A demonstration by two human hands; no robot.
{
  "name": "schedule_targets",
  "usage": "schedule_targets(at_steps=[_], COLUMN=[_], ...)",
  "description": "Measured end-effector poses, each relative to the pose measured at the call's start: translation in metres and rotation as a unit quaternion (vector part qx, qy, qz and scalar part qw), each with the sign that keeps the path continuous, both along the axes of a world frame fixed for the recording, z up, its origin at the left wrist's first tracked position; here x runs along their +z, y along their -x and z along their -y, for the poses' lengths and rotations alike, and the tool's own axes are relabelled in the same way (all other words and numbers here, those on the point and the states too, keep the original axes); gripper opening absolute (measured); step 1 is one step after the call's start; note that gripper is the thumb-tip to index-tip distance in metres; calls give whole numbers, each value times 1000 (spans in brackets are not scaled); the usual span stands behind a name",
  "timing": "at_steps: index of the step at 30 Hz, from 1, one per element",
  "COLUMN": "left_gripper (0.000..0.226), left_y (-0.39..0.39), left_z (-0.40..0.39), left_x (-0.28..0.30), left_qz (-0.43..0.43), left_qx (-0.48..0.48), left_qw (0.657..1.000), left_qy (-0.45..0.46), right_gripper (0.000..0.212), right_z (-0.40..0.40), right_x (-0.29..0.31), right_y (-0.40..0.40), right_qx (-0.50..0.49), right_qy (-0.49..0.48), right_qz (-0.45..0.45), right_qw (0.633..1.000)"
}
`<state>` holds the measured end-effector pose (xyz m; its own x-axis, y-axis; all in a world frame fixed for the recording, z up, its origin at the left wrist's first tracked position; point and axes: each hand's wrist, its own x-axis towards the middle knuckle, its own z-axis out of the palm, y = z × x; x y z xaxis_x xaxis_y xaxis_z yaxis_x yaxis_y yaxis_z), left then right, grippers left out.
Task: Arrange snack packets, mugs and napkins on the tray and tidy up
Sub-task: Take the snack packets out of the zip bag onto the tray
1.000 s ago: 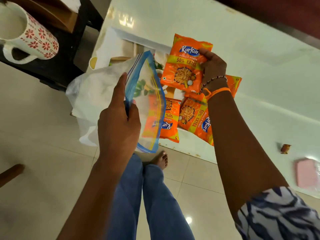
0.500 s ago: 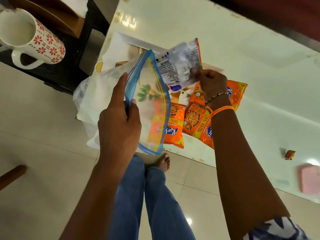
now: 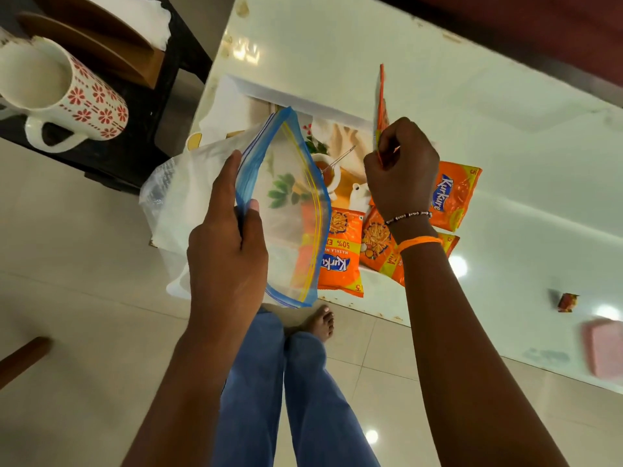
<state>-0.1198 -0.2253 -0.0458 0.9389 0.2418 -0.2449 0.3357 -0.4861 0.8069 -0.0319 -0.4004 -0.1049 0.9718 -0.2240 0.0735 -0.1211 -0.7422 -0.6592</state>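
Observation:
My left hand (image 3: 227, 244) grips a clear zip bag (image 3: 290, 210) with a blue seal, held with its mouth apart above the tray's near end. My right hand (image 3: 401, 170) pinches an orange snack packet (image 3: 381, 106) that stands edge-on above the tray, just right of the bag's mouth. Three more orange snack packets lie on the printed tray (image 3: 337, 136): one (image 3: 340, 254) nearest me, one (image 3: 377, 244) under my right wrist, one (image 3: 455, 197) to the right. A white mug with red flowers (image 3: 67, 96) lies on its side on the dark stand at left.
The tray sits on a white glossy table (image 3: 472, 112). A white napkin (image 3: 141, 15) and brown holder (image 3: 101, 45) rest on the dark stand. A small wrapped sweet (image 3: 568, 302) and a pink object (image 3: 603, 348) lie at the table's right. My legs and a bare foot are below.
My right hand has lifted the snack packet off the tray and turned it from face-up to edge-on beside the bag's mouth. My left hand keeps holding the bag.

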Motion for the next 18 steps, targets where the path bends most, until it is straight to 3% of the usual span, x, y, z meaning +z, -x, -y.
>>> schedule_targets(at_steps=[4,6,9,13,18], left_gripper=[46,47,46,46,46], left_y=[2,2,1,2,3], left_z=[0,0,-1,-4,-6], left_x=[-2,-3,-6,-8,-7], left_qz=[1,1,4,-5,-18], left_qx=[4,-1,-7,-8,-2], left_qw=[1000,1000,1000,1000,1000], left_qy=[-4,-11,-11,-15,-18], right_gripper=[10,24,28,28,55], right_z=[-18,-28,-43,-40,-22], right_x=[-12,-25,-41,-48,-61], right_y=[-6,-17,-31,-24,-5], right_qx=[-20,-15,32,52,170], right_qy=[63,81,25,-7,208], right_qz=[-41,-111,-193,-156,-193], right_qw=[997,990,980,986,944])
